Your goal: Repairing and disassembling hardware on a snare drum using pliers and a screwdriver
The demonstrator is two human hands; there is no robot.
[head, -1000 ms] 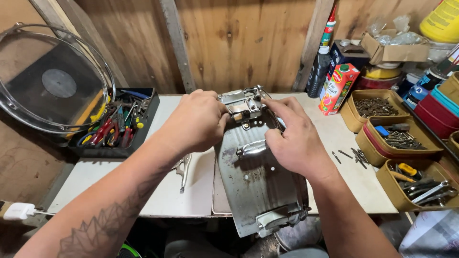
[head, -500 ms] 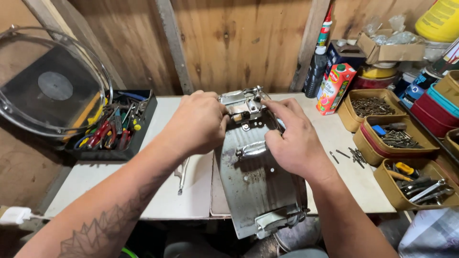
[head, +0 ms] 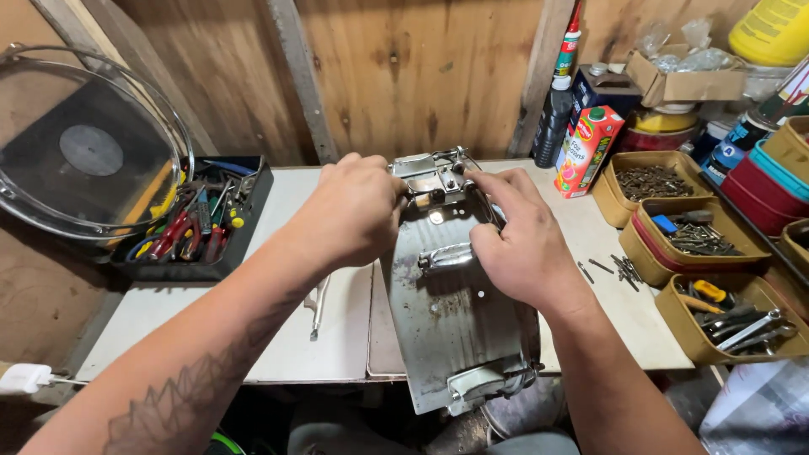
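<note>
Left hand (head: 358, 211): curled into a loose fist at the far end of the metal drum shell (head: 455, 312). The fingers fold under, so what they grip, if anything, cannot be told from here.
Right hand (head: 518, 240): fingers pressed together, forefinger and thumb stretched forward onto the small bracket fitting (head: 430, 179). It looks like a pinch on the fitting's right side (the thumb tip is hidden).
Drum shell: lies on its side between the two hands, long way towards the person, the near end hanging off the white table (head: 312, 354). A chrome lug (head: 447, 255) sits just below the right hand's knuckles.
Progress: the fitting is seated on the shell and both hands are on it. My guess is the work on that fitting is mid-way. Whether it is being tightened or loosened, I cannot say.
Left of the fingers: a tray of hand tools (head: 198, 223) and a clear drum head in its hoop (head: 84, 152).
Right of the fingers: a juice carton (head: 587, 147), loose screws (head: 619, 270) on the table, and tubs of hardware (head: 687, 236).
</note>
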